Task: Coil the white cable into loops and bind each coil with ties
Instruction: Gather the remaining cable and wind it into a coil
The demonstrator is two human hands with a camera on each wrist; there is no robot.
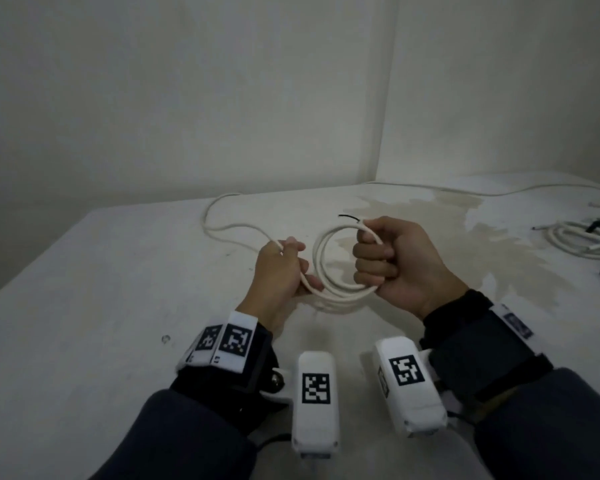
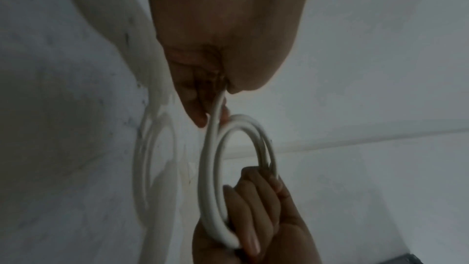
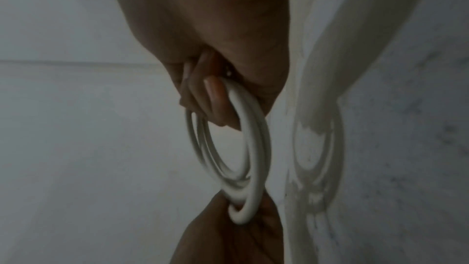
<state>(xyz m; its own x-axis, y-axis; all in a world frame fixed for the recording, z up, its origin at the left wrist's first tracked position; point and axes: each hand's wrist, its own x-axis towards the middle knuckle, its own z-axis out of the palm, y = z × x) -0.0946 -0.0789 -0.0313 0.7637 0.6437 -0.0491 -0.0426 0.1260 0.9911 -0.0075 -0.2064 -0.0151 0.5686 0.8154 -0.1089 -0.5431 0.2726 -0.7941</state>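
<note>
Coil held upright above table point(image 1: 84, 271).
Right hand point(image 1: 392, 265) fisted round white cable point(image 1: 321, 268) loops; left hand point(image 1: 279, 271) pinching the feed strand, tail trailing far-left.

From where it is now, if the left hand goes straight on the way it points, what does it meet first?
The left hand points away and slightly right, so it would probably first meet the coil just beside its fingers, then the table. Depth is unclear.
</note>
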